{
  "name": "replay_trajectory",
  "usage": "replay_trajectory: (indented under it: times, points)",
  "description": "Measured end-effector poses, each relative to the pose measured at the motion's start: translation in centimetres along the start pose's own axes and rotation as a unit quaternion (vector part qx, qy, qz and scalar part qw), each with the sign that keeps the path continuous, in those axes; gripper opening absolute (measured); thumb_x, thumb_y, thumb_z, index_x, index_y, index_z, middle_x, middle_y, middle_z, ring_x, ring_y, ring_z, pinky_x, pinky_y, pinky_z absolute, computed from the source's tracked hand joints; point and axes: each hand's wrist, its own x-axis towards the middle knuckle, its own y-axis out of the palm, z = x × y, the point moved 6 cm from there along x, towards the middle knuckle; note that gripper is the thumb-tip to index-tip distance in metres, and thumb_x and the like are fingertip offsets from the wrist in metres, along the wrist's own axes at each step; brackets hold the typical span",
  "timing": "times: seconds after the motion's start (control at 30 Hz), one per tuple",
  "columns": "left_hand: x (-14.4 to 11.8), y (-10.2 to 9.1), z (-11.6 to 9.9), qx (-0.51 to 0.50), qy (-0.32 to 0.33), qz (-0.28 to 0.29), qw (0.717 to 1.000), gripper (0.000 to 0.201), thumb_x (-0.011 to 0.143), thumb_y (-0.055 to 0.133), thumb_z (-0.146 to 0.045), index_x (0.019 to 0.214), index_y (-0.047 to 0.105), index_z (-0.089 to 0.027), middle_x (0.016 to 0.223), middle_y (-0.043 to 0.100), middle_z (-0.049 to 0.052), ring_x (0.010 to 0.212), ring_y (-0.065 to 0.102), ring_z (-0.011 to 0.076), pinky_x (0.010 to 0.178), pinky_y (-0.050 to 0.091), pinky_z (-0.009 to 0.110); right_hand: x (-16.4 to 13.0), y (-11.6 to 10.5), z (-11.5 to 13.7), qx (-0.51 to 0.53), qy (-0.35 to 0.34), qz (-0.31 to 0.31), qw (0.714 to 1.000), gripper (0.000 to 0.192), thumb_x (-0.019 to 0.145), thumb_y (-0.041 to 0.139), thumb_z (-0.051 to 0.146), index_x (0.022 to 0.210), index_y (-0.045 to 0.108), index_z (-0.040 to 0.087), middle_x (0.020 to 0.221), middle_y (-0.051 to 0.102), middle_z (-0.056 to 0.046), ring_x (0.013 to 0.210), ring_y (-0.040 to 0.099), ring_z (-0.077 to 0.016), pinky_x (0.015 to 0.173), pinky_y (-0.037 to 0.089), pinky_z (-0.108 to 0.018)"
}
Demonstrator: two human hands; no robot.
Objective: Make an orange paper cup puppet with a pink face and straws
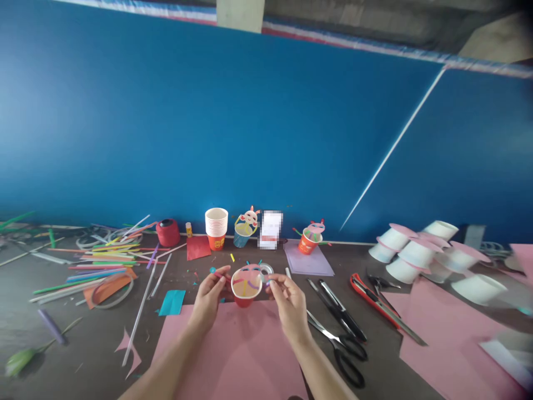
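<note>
A small red paper cup [246, 286] with a pink face disc and coloured straw bits on its front is held between both hands, above a pink paper sheet [245, 355]. My left hand [210, 297] pinches its left side, fingertips on a short pink straw piece. My right hand [287, 297] grips its right side with thumb and fingers. A roll of clear tape [266, 270] lies just behind the cup.
Scissors [339, 344], more scissors [337, 308] and a red utility knife [368, 294] lie to the right. White cups with pink discs [433, 253] are piled far right. Coloured straws [104, 258] spread on the left. A cup stack [216, 228] and finished cup figures [310, 236] stand by the blue wall.
</note>
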Motion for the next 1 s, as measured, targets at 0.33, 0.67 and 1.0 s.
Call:
replay_trajectory:
  times: [0.33,0.67,1.0]
  points:
    - [-0.8,1.5,-1.1,0.082,-0.010,0.062,0.995,0.038,0.072,0.062,-0.032,0.106,0.062,-0.016,0.066,0.057,0.003,0.056,0.051,0.0127,0.053,0.043,0.023,0.1,0.2,0.8,0.033,0.015,0.007,0.999,0.018,0.078,0.057,0.031,0.087,0.064,0.017,0.061,0.057,0.000,0.055,0.049,-0.0115,0.050,0.040,-0.022]
    - [-1.1,1.8,-1.7,0.118,0.017,0.067,0.991,0.038,0.075,0.059,-0.033,0.111,0.060,-0.021,0.082,0.058,0.005,0.062,0.051,0.0138,0.055,0.045,0.024,-0.1,0.5,0.4,0.029,0.006,0.006,1.000,0.017,0.077,0.058,0.031,0.085,0.061,0.017,0.054,0.052,0.003,0.050,0.047,-0.0097,0.051,0.040,-0.020]
    - [-1.8,2.8,-2.2,0.154,0.062,0.134,0.977,0.057,0.066,0.068,-0.019,0.121,0.052,-0.022,0.101,0.055,0.009,0.089,0.055,0.0231,0.072,0.047,0.029,-0.3,0.7,1.1,0.013,0.005,0.003,1.000,0.022,0.074,0.060,0.036,0.083,0.063,0.016,0.052,0.052,0.003,0.048,0.047,-0.0110,0.049,0.042,-0.022]
